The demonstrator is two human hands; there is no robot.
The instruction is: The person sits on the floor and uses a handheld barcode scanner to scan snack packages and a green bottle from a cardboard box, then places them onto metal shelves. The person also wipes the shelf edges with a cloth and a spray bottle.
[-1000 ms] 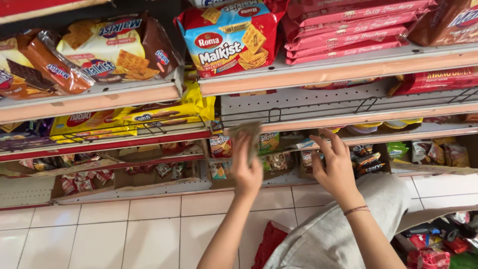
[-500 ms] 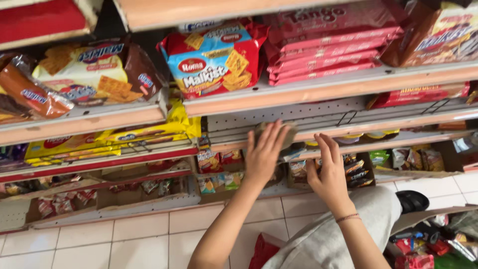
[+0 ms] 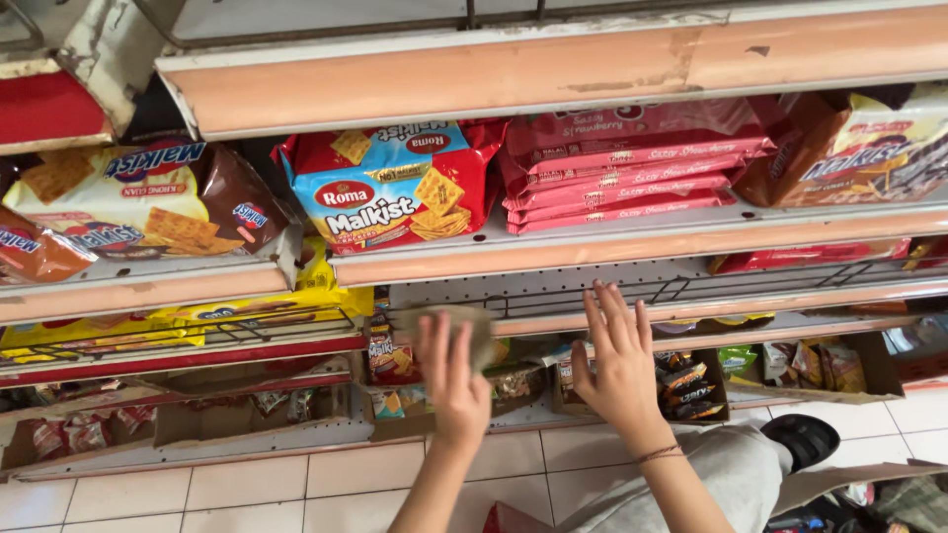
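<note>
Head view: left hand [image 3: 456, 380] clenched on grey-green cloth wad [image 3: 464, 331], wiping perforated white metal shelf [image 3: 553, 294]. Right hand [image 3: 620, 367] released, flat beside cloth. Next: firm sideways sweep along shelf, likely.

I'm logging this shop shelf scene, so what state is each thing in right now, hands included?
left hand: raised to the shelf edge, fingers closed on a grey-green cloth
cloth: bunched, pressed against the empty wire shelf
right hand: open, fingers spread, flat near the shelf edge
wire shelf: bare
blue and red cracker pack: lying flat on the shelf above
pink wafer packs: stacked flat
</note>
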